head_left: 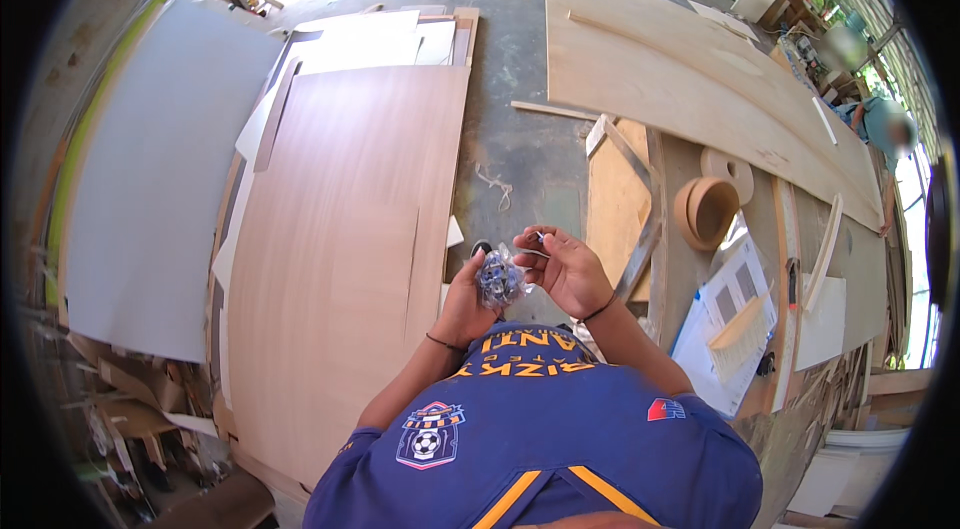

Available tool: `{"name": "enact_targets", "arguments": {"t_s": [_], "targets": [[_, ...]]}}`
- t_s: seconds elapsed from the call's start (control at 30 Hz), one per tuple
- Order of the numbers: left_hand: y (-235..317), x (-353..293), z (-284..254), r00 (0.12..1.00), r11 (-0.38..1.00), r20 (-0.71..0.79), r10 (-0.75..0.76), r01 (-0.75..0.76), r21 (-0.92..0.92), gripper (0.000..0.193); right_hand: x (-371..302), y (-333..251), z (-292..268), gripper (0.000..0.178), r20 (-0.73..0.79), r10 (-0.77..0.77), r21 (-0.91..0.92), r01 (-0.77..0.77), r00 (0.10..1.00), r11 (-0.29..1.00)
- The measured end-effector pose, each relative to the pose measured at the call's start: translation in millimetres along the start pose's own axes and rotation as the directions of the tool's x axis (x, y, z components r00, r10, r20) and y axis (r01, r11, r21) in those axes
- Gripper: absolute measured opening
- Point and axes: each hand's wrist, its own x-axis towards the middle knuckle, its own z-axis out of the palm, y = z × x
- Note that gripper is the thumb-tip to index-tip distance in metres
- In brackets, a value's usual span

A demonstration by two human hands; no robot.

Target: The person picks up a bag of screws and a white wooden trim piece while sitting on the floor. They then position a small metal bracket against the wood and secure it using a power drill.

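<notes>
My left hand is closed around a clear plastic bag filled with small blue, white and dark pieces. Beside it, my right hand is raised with its fingers curled. Between its thumb and fingertips sits a small shiny piece, whose exact kind is too small to make out. Both hands are in front of my body, over the gap between the two work surfaces. The bag's far side and its opening are hard to see.
To the left lies a stack topped by a wood-grain panel; a pale sheet leans beyond it. A large plywood sheet, rolls of edging tape and papers lie right. Another person is at far right.
</notes>
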Motion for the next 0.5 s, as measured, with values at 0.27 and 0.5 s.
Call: {"name": "enact_targets", "arguments": {"t_s": [0.27,0.5], "targets": [[125.8,130.2,68.7,0.999,0.997,0.025,0.039,-0.04,0.07,0.038,119.1,-97.3,-11.0,0.029,-0.142,-0.081,0.148,0.102,0.987,0.984],[171.3,235.7,130.6,0.998,0.986,0.029,-0.048,0.042,0.163,0.04,177.9,-153.6,-48.1,0.027,-0.255,-0.184,0.118,0.219,0.949,0.969]]}}
